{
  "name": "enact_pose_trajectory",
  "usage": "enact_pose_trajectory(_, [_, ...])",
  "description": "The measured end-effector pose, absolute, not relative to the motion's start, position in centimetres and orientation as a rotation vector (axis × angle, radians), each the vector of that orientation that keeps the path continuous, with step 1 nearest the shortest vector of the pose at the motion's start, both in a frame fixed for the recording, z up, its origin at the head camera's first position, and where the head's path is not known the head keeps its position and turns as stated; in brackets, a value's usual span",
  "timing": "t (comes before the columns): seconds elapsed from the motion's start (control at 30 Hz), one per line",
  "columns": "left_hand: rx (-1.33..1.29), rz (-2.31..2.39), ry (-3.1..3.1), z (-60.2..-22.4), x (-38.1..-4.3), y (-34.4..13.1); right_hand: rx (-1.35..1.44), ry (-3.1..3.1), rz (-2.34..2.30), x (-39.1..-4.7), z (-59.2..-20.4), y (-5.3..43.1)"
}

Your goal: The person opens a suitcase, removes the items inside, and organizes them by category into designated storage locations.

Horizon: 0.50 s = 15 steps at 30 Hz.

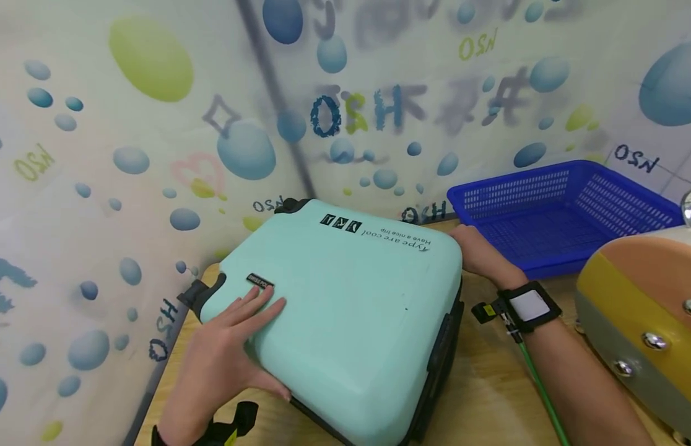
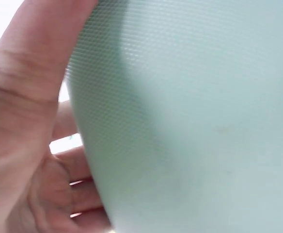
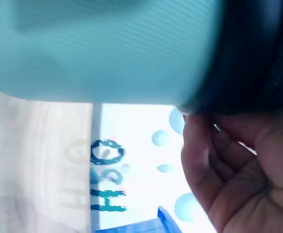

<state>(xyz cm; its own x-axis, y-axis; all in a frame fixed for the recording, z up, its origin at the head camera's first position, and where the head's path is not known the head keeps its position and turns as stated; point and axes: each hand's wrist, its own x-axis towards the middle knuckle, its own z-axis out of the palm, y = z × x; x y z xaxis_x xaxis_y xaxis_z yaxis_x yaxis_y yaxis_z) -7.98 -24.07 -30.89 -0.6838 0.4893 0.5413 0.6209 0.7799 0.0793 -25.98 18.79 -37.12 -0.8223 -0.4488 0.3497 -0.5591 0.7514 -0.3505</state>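
A mint-green hard-shell suitcase [image 1: 345, 310] lies on its side, its lettered face up and dark wheels toward the left. My left hand [image 1: 228, 353] rests on the near left part of that face, fingers spread and fairly straight, with the thumb along the near edge. In the left wrist view, the textured shell [image 2: 190, 121] hides its fingertips. At the far right corner my right hand [image 1: 479, 254] has its fingers bent against the case. The right wrist view shows the thumb and curled index finger meeting at the dark seam [image 3: 248, 53]; their tips are hidden.
A blue plastic basket [image 1: 518, 248] stands at the back right of the wooden table [image 1: 490, 384]. A rounded yellow, orange and grey case with metal studs [image 1: 624, 322] is close to my right forearm. A patterned curtain [image 1: 156, 186] hangs behind and at the left.
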Motion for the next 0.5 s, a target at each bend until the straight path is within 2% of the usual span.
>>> enact_pose_trajectory(0.13, [-0.800, -0.307, -2.459, -30.6, -8.0, -23.5, 0.810, -2.669, 0.626, -26.1, -36.9, 19.1])
enact_pose_trajectory(0.5, [-0.652, -0.203, -2.460, -30.4, -7.6, -21.6, 0.625, -2.699, 0.653, -26.0, -37.2, 18.8])
